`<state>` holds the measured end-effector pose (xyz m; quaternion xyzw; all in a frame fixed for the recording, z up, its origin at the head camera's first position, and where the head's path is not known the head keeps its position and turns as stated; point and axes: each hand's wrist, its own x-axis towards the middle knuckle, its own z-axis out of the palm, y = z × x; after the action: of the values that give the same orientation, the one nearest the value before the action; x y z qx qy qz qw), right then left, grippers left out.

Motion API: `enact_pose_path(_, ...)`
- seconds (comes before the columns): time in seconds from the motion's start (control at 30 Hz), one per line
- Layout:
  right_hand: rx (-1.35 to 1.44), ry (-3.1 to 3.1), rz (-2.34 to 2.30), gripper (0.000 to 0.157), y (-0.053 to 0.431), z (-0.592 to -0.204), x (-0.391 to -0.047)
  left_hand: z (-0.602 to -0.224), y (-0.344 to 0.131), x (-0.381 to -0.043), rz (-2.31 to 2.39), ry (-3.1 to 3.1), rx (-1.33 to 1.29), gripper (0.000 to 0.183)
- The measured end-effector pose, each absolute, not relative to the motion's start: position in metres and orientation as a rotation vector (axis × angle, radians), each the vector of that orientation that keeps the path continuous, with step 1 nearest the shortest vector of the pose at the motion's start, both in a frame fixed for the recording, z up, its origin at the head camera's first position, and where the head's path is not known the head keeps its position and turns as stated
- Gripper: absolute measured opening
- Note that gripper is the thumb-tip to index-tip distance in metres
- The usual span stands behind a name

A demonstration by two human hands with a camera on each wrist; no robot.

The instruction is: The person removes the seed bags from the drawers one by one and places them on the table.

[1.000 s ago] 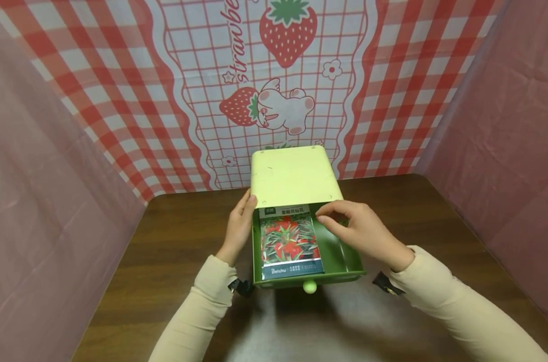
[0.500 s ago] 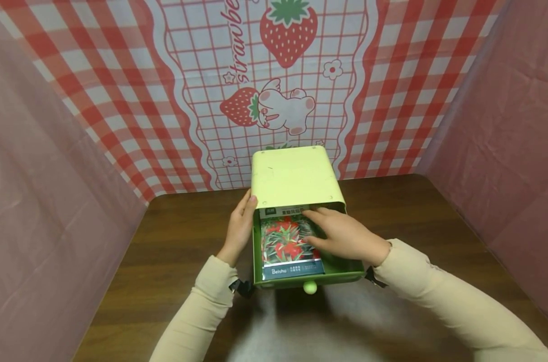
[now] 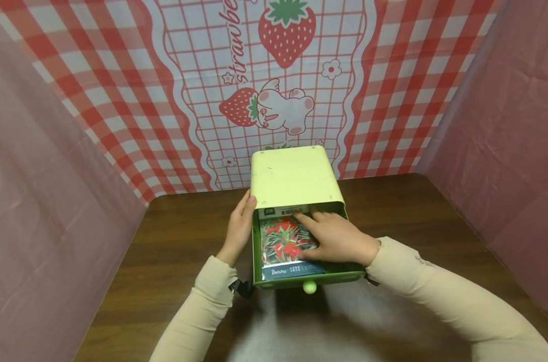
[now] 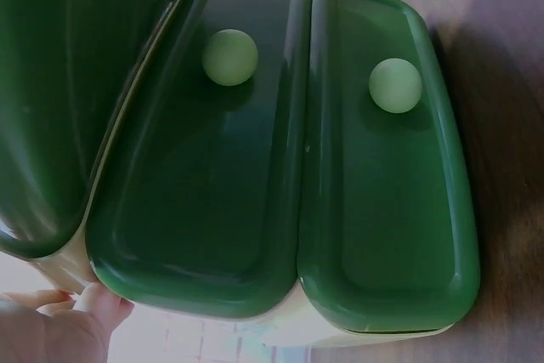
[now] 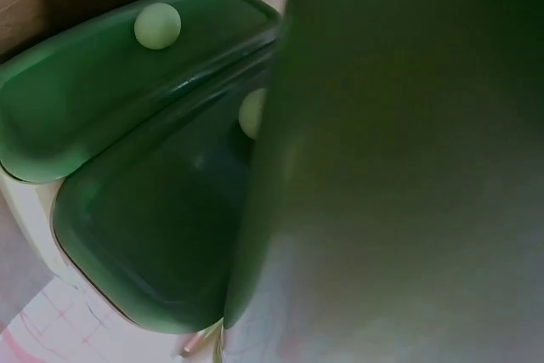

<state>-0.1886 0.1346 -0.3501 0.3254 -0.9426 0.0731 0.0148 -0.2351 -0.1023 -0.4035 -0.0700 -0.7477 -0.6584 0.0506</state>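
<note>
A small pale yellow-green drawer cabinet (image 3: 296, 173) stands on the table with its top green drawer (image 3: 353, 274) pulled out. In the drawer's left part lies a seed packet (image 3: 283, 241), printed with red flowers above a dark blue band. My right hand (image 3: 339, 239) reaches into the drawer from the right, its fingers spread over the packet's right side; some fingertips are hidden near the cabinet's opening. My left hand (image 3: 239, 229) rests against the cabinet's left side, its thumb by the upper front corner. In the right wrist view the drawer hides the right hand.
Below the pulled-out drawer are two closed drawers, a middle one (image 4: 195, 184) and a bottom one (image 4: 391, 210), each with a round pale knob. A brown wooden table (image 3: 174, 271) lies around the cabinet. Behind hangs a strawberry-print cloth (image 3: 201, 60), with pink cloth walls at both sides.
My right hand has moved left and down, from above the drawer's right side onto the packet, its fingers spreading. The left hand, cabinet and packet look unmoved.
</note>
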Motion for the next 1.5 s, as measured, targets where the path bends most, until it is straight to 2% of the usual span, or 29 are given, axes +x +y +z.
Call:
enact_pose_path(0.5,1.016,-2.908,0.303,0.089,0.133,-0.353,-0.186,-0.371,-0.098,-0.211,-1.989,-2.284,-0.219,0.054)
enact_pose_path(0.7,0.902,-2.94,0.535,0.081,0.133,-0.352,-0.184,-0.373,-0.098,-0.212,-2.0,-2.28,-0.221,0.055)
enact_pose_path(1.07,0.737,-2.827,1.193,0.057,0.138,-0.352,-0.191,-0.379,-0.099,-0.216,-1.987,-2.266,-0.24,0.053)
enact_pose_path(1.3,0.62,-2.853,1.428,0.053,0.139,-0.352,-0.194,-0.406,-0.101,-0.235,-1.99,-2.24,-0.203,0.055)
enact_pose_path(1.5,0.551,-2.884,1.549,0.05,0.141,-0.351,-0.198,-0.407,-0.101,-0.235,-1.969,-2.242,-0.204,0.057)
